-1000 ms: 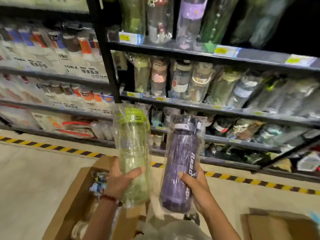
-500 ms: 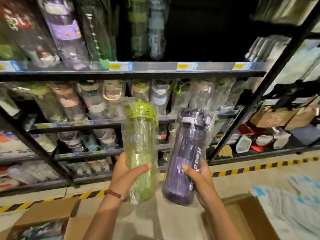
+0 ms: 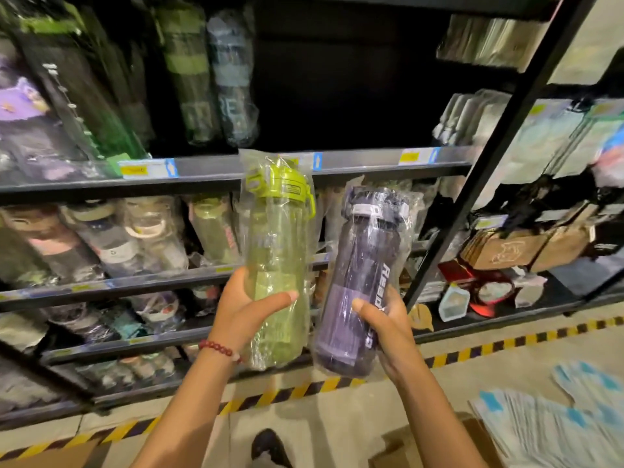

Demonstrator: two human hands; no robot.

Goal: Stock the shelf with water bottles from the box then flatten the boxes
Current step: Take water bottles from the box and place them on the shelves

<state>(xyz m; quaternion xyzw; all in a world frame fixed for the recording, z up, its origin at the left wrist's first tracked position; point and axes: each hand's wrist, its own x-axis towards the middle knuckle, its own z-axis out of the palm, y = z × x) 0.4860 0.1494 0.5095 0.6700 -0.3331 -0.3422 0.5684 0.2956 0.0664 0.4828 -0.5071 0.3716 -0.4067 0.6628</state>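
Before the shelf [image 3: 216,170], two wrapped bottles, one green bottle [image 3: 275,258] in left-hand fingers [image 3: 277,296], one purple bottle [image 3: 358,282] in right-hand fingers [image 3: 363,307].

Two wrapped bottles side by side in front of you, one bottle [image 3: 277,251] in your left hand [image 3: 241,310], the other bottle [image 3: 363,282] in your right hand [image 3: 388,319], stocked shelf [image 3: 216,167] behind them, cardboard box [image 3: 422,447] on the floor below right.

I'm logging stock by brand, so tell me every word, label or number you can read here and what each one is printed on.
"Read": white letters running up the purple bottle in the right hand; the rest is hidden under that grip.
"RE": faint large letters on a dark bottle on the top shelf.
Yellow shelf price tags: too blurred to read.
Small label on the green bottle's lid, held by the left hand: too small to read.
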